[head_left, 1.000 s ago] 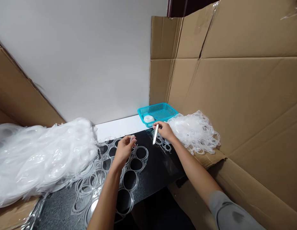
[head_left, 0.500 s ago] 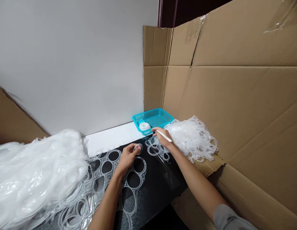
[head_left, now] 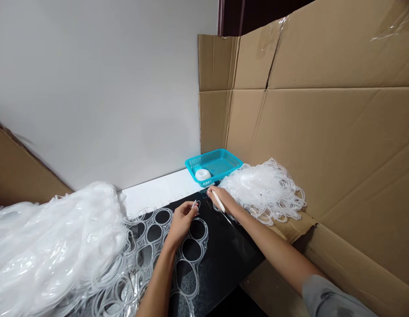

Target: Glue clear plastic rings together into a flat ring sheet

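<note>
My left hand (head_left: 184,219) is closed, with thumb and fingers pinching a small clear plastic ring (head_left: 197,205) above the black tabletop. Below and left of it lies a clear sheet of joined rings (head_left: 194,248), partly covered by my forearm. My right hand (head_left: 223,199) is closed around a white pen-like tool (head_left: 219,201), whose shaft slants up out of the grip; its working end is hidden. Right beside this hand is a heap of tangled clear plastic loops (head_left: 267,189).
A blue basket (head_left: 229,154) stands at the back, with a white stack of rings (head_left: 202,175) in its near left corner. A big pile of clear ring sheets (head_left: 59,242) fills the left. Cardboard (head_left: 323,132) walls the right side, and a white board (head_left: 158,191) runs along the back.
The loose clear loops in front of my right hand have shifted right, toward the heap. My right hand has come down slightly and the tool is tilted more steeply. My left hand still pinches the ring.
</note>
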Tool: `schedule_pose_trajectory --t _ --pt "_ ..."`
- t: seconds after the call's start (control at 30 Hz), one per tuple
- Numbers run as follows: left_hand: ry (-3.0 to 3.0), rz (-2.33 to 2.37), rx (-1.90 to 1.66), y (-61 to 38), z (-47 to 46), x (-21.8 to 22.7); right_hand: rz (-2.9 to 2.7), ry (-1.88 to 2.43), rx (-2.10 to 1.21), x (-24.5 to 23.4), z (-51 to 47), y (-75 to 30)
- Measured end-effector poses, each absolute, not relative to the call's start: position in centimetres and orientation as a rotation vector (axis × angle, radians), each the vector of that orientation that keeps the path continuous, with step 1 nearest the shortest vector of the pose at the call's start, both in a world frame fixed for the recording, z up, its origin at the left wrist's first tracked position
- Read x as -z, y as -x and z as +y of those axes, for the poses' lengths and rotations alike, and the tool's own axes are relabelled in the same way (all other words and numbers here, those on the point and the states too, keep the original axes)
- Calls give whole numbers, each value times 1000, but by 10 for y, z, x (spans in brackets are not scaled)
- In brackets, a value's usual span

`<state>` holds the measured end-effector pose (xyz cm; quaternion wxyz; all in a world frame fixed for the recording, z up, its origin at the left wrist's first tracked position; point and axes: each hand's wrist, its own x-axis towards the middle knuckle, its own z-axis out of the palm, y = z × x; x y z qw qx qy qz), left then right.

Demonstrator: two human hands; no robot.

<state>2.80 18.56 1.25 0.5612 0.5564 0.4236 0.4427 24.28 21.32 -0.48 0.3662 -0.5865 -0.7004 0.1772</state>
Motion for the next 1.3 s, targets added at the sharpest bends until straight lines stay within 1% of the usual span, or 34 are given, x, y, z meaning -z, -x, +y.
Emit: schedule_pose_trajectory --t 0.1,0.17,0.23,0.4,0.47,0.53,0.73,0.97,1.3 --pt "-1302 1010 -1039 -30 184 -14 -1683 1656 -342 6 224 -265" --pt "-1265 1008 -1058 -30 184 -15 -1670 1659 -331 3 225 -272" --pt "-1216 1000 -1080 -30 185 -15 -1724 1550 -393 0 220 -268" --pt "-1132 942 -1127 -30 188 -12 -1898 1140 -695 -8 194 -233" --pt "-1120 935 -1175 -31 189 -9 -1911 1065 -708 -9 188 -221" --pt "-1113 952 -1224 -32 189 -8 -1892 1021 -650 -9 185 -215" --pt "-1139 980 -1202 -28 190 -12 -1826 1043 -595 -10 186 -218" --pt "-1110 1051 -1386 -21 196 -10 -1767 1160 -578 -10 185 -222" --pt "-1205 923 -1235 -27 186 -18 -1854 1002 -661 -3 184 -212"
